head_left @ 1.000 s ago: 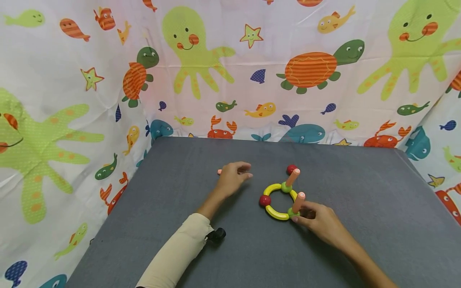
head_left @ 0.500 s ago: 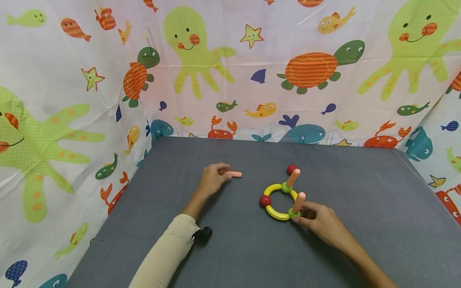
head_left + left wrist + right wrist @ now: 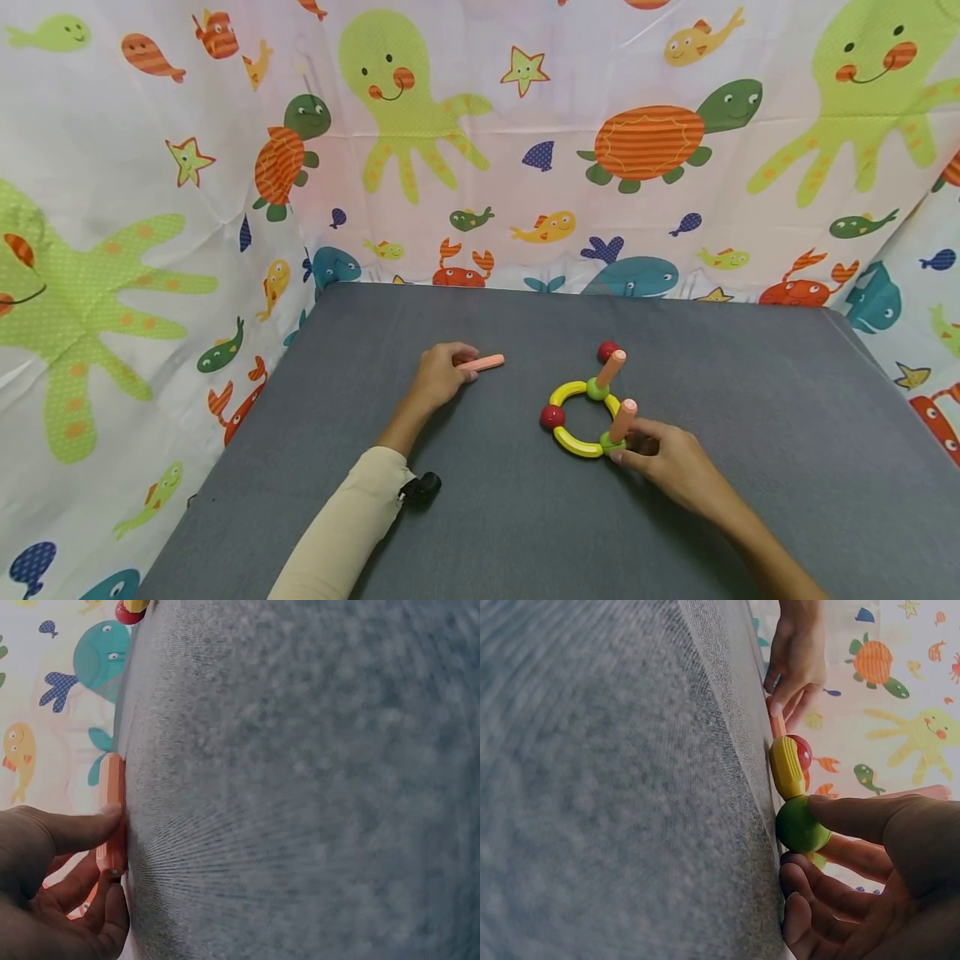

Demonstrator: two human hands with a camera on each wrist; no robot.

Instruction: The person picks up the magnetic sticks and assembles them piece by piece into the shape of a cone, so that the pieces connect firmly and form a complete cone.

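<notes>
My left hand (image 3: 438, 372) pinches a salmon-coloured stick (image 3: 483, 363) between thumb and fingers at the left of the table. In the left wrist view the thumb lies over the middle of the stick, close above the cloth. To the right lies a ring of yellow curved pieces (image 3: 576, 444) joined by green and red balls. Two salmon sticks stand tilted up from its green balls, a far stick (image 3: 611, 368) and a near stick (image 3: 622, 422). My right hand (image 3: 667, 458) holds the near green ball (image 3: 802, 825) with thumb and fingers.
A red ball (image 3: 607, 351) sits just behind the ring. Grey cloth covers the table (image 3: 510, 517). A white curtain (image 3: 465, 75) printed with sea animals rises along the back and sides.
My left hand has moved left to the lying stick and taken hold of it; the stick's free end now points slightly upward. My right hand and the ring stay in place.
</notes>
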